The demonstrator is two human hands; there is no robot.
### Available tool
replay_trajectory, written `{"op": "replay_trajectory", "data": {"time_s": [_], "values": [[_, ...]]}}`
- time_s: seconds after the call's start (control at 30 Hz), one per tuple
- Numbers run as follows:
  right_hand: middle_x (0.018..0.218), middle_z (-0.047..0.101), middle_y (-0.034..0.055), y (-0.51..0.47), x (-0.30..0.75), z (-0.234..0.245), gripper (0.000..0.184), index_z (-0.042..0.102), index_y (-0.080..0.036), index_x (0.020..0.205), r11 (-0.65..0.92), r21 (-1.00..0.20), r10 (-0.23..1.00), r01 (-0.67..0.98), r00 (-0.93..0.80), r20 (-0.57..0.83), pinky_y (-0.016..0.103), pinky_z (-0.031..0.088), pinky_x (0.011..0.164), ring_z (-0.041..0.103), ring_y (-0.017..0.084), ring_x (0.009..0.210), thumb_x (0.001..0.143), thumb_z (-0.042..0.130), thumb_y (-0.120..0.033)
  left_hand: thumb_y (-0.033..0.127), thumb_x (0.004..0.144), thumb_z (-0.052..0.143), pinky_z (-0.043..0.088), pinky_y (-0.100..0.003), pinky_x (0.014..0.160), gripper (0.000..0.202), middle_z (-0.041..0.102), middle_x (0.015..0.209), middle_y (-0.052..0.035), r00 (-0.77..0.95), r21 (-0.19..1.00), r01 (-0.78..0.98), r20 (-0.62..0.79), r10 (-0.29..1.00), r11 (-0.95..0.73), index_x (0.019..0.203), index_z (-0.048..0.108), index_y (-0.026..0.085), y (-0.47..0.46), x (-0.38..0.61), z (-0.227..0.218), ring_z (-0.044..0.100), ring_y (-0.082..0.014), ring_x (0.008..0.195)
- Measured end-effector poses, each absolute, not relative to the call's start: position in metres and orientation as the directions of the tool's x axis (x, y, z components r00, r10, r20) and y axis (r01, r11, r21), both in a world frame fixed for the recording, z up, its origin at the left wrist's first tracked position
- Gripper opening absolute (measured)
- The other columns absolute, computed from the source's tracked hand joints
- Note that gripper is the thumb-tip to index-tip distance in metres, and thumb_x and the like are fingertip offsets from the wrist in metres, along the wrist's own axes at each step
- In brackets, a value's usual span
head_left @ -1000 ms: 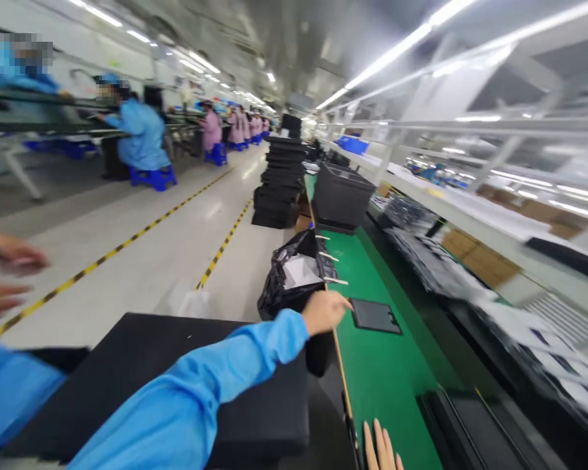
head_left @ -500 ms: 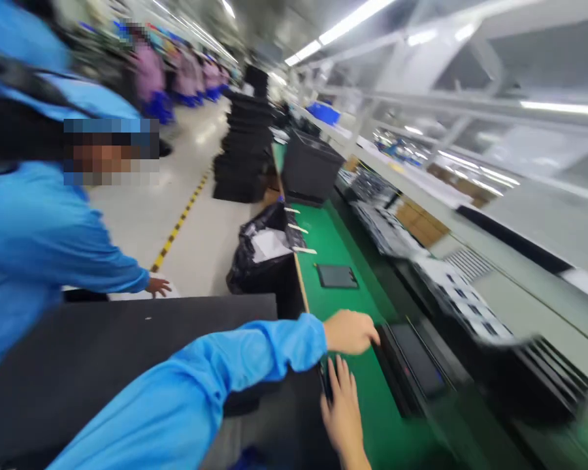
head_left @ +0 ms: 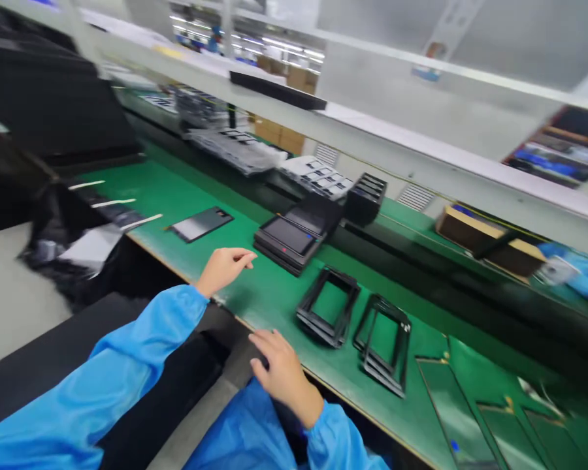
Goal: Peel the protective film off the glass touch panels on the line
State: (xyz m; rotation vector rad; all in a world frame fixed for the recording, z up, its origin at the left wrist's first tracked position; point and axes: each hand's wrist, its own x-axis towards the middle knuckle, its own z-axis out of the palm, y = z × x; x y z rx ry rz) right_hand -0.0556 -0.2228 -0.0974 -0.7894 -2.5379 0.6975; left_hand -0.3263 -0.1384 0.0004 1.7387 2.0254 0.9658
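Observation:
My left hand [head_left: 225, 269] hovers over the near part of the green bench, its fingers curled together and nothing visible in them. Just beyond it lies a stack of black trays [head_left: 289, 238] with a dark rectangular panel on top. A single dark flat panel [head_left: 202, 224] rests on the bench to its left. At the bench's near edge is my right hand [head_left: 281, 372], its fingers stretched out and holding nothing. To the right of it sit two piles of black rectangular frames [head_left: 343, 326] [head_left: 402, 352].
Thin panels [head_left: 453, 405] lie at the right. White sheets with dark pieces [head_left: 318, 173] and a black slotted holder [head_left: 367, 192] stand behind. A black bag [head_left: 53, 254] hangs at the left. Someone's blue sleeve [head_left: 585, 274] shows across the bench, far right.
The view has swung right, bringing the frames and thin panels into sight. My left hand has come away from the black tray stack. My right hand has left the dark object at the bench edge.

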Motion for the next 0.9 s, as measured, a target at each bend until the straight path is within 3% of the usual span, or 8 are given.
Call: {"op": "replay_trajectory", "data": {"time_s": [0.17, 0.4, 0.5, 0.6, 0.77, 0.9], "values": [[0.12, 0.083, 0.0006, -0.243, 0.041, -0.088, 0.037, 0.074, -0.03, 0.129, 0.654, -0.585, 0.74, 0.48, -0.566, 0.362, 0.037, 0.048, 0.12, 0.074, 0.017, 0.117, 0.1, 0.054, -0.022, 0.039, 0.094, 0.057, 0.056, -0.033, 0.095, 0.036, 0.086, 0.111, -0.0039, 0.081, 0.598, 0.779, 0.206, 0.975, -0.19, 0.106, 0.086, 0.024, -0.092, -0.226, -0.006, 0.078, -0.0277, 0.104], [0.107, 0.083, 0.0083, -0.254, 0.187, -0.105, 0.038, 0.08, -0.026, 0.114, 0.377, -0.555, 0.871, 0.741, -0.08, 0.485, 0.045, 0.061, 0.103, 0.077, 0.024, 0.11, 0.104, 0.045, -0.018, 0.027, 0.097, 0.056, 0.052, -0.043, 0.106, 0.034, 0.081, 0.12, -0.0106, 0.288, 0.495, 0.803, 0.163, 0.944, -0.331, 0.113, 0.085, 0.021, -0.027, -0.101, 0.003, 0.074, -0.0348, 0.114], [0.116, 0.08, 0.0129, -0.25, 0.251, -0.114, 0.037, 0.08, -0.024, 0.115, 0.198, -0.527, 0.857, 0.827, 0.115, 0.502, 0.054, 0.057, 0.106, 0.071, 0.029, 0.12, 0.107, 0.044, -0.025, 0.029, 0.102, 0.061, 0.052, -0.045, 0.108, 0.026, 0.08, 0.121, -0.0097, 0.375, 0.488, 0.792, 0.087, 0.923, -0.368, 0.116, 0.081, 0.02, -0.011, -0.049, 0.0, 0.073, -0.03, 0.115], [0.139, 0.069, 0.022, -0.238, 0.304, -0.123, 0.046, 0.074, -0.016, 0.132, -0.013, -0.487, 0.839, 0.873, 0.275, 0.47, 0.064, 0.048, 0.113, 0.06, 0.036, 0.136, 0.109, 0.041, -0.04, 0.037, 0.103, 0.069, 0.055, -0.051, 0.105, 0.027, 0.074, 0.127, -0.0104, 0.427, 0.493, 0.793, -0.029, 0.904, -0.359, 0.121, 0.074, 0.018, 0.004, 0.002, -0.012, 0.071, -0.0274, 0.115], [0.159, 0.054, 0.0247, -0.245, 0.321, -0.137, 0.071, 0.06, -0.009, 0.151, -0.097, -0.369, 0.927, 0.924, 0.219, 0.304, 0.061, 0.044, 0.118, 0.047, 0.044, 0.149, 0.103, 0.052, -0.061, 0.034, 0.102, 0.071, 0.061, -0.049, 0.096, 0.032, 0.069, 0.132, -0.0113, 0.406, 0.543, 0.802, -0.193, 0.893, -0.248, 0.13, 0.068, 0.018, 0.029, 0.054, -0.032, 0.071, -0.0273, 0.113], [0.163, 0.05, 0.0232, -0.287, 0.302, -0.145, 0.076, 0.055, -0.012, 0.156, -0.096, -0.291, 0.947, 0.952, 0.178, 0.268, 0.066, 0.043, 0.117, 0.045, 0.049, 0.151, 0.096, 0.066, -0.056, 0.036, 0.103, 0.071, 0.062, -0.046, 0.092, 0.03, 0.073, 0.125, -0.0099, 0.38, 0.65, 0.749, -0.262, 0.887, -0.129, 0.125, 0.07, 0.017, 0.036, 0.053, -0.034, 0.073, -0.0256, 0.106]]}}
